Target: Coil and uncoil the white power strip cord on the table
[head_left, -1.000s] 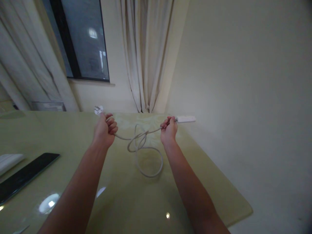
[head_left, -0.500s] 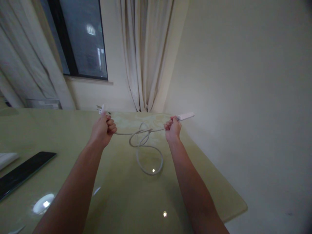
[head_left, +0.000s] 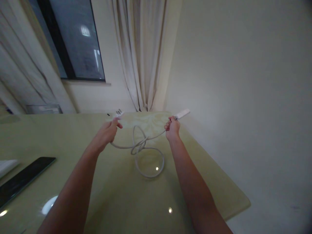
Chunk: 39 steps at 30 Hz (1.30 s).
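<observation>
Between my hands runs a grey-white power cable (head_left: 149,176), looped and crossed over itself around the middle. My left hand (head_left: 107,132) is closed at the thumb on a white plug (head_left: 119,113), whose metal prongs point up and away. From under that hand the cable leads to the right. My right hand (head_left: 172,128) is closed around the cable's other end, just below a flat white oblong piece (head_left: 182,113) that sticks out to the upper right. The palm hides the exact grip there.
The glossy pale green table (head_left: 117,198) ends at a slanting right edge beside the wall (head_left: 239,97). On the left lie a dark flat device (head_left: 26,178) and a white object (head_left: 7,165). Curtains (head_left: 143,48) hang behind, by a window (head_left: 75,35).
My left hand has moved a little right and turned, its fingers loosening and the plug tilting to the right. The cable between the hands has slackened. My right hand is nearly unchanged.
</observation>
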Motion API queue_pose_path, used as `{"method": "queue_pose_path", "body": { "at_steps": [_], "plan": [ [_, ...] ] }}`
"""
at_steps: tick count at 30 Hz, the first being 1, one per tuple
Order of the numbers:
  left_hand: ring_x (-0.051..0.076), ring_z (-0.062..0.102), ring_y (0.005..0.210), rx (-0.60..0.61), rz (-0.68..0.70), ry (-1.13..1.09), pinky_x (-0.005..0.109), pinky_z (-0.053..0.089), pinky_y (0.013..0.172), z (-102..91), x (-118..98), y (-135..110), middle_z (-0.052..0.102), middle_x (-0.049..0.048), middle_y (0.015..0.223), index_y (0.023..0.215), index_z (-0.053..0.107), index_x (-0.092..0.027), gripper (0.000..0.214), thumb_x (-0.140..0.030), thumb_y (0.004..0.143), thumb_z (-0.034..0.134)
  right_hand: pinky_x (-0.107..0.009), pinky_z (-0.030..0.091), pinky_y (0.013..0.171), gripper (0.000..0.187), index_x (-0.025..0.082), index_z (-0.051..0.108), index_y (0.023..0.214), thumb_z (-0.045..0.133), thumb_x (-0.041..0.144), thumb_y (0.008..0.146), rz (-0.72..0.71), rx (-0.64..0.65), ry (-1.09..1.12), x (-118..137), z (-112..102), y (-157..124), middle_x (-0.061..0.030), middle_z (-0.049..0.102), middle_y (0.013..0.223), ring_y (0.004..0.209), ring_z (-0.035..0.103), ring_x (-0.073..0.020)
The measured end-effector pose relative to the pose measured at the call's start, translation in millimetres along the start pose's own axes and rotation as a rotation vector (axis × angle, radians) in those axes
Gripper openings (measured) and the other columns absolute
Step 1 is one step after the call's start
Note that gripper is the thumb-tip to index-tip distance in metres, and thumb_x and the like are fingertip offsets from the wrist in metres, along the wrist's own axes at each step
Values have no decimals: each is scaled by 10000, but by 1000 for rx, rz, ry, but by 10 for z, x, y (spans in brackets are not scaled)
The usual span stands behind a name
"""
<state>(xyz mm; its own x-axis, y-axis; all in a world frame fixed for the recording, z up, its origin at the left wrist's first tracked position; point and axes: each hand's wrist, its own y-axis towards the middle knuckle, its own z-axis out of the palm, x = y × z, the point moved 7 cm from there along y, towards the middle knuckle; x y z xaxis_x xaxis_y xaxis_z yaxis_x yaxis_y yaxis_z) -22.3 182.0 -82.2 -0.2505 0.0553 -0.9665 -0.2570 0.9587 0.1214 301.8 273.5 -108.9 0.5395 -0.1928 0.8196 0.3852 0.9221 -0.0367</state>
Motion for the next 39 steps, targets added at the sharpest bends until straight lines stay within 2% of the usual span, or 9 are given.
{"method": "queue_pose_path", "body": {
  "at_steps": [4, 9, 16, 19, 22, 26, 28, 35, 39],
  "plan": [
    [220, 498, 471, 177, 32, 531, 312, 391, 452, 187, 90, 22, 525, 45, 553, 769, 757, -198, 613, -613, 957, 346, -168, 176, 357, 320, 234, 465, 790, 530, 397, 1057, 3, 96, -79, -59, 165, -118, 150, 236, 492, 377, 185, -62],
    [285, 636, 609, 269, 23, 681, 364, 509, 572, 271, 175, 54, 683, 126, 697, 696, 783, -208, 610, -574, 929, 354, -196, 204, 392, 259, 237, 479, 804, 493, 350, 1036, -45, 196, -244, -88, 297, -229, 139, 250, 523, 410, 209, -78],
    [354, 752, 919, 191, 46, 854, 439, 559, 880, 211, 354, 176, 791, 180, 906, 781, 777, -202, 446, -421, 931, 418, -241, 334, 533, 215, 219, 587, 765, 695, 367, 877, -167, 314, -621, -154, 320, -274, 68, 471, 603, 554, 442, -126],
    [365, 762, 965, 130, 26, 920, 447, 553, 911, 168, 412, 210, 805, 198, 950, 802, 775, -189, 385, -373, 920, 459, -259, 386, 642, 146, 222, 614, 747, 719, 286, 825, -222, 364, -754, -177, 356, -311, 34, 555, 668, 694, 531, -165],
    [372, 760, 1019, 42, 27, 947, 435, 554, 915, 53, 333, 232, 802, 232, 1030, 856, 789, -163, 403, -329, 941, 432, -260, 393, 643, 120, 222, 603, 734, 619, 210, 852, -235, 419, -817, -211, 413, -350, 25, 574, 681, 689, 540, -165],
    [378, 714, 1166, -121, 72, 932, 452, 535, 974, -185, 90, 241, 767, 251, 1212, 1246, 737, -104, 544, -293, 1016, 281, -243, 401, 549, 179, 207, 643, 907, 470, 164, 917, -205, 469, -806, -254, 462, -384, 13, 643, 766, 570, 534, -127],
    [361, 711, 1165, -128, 85, 891, 440, 534, 969, -231, 55, 238, 763, 224, 1232, 1352, 682, -118, 573, -291, 1028, 243, -233, 405, 513, 223, 205, 637, 1019, 426, 166, 960, -191, 485, -790, -273, 476, -402, 14, 664, 796, 517, 528, -109],
    [321, 734, 882, 144, 52, 742, 403, 545, 845, 116, 394, 209, 787, 148, 853, 828, 773, -196, 274, -234, 791, 505, -199, 371, 470, 166, 204, 626, 1026, 467, 167, 1000, -154, 531, -762, -403, 511, -475, 39, 660, 711, 455, 490, -91],
    [274, 723, 858, 266, 115, 530, 358, 552, 774, 428, 389, 147, 793, 89, 864, 861, 780, -216, 340, -339, 836, 464, -183, 333, 488, 112, 204, 664, 948, 552, 200, 953, -160, 516, -720, -455, 514, -492, 52, 645, 670, 495, 452, -91]
  ]
}}
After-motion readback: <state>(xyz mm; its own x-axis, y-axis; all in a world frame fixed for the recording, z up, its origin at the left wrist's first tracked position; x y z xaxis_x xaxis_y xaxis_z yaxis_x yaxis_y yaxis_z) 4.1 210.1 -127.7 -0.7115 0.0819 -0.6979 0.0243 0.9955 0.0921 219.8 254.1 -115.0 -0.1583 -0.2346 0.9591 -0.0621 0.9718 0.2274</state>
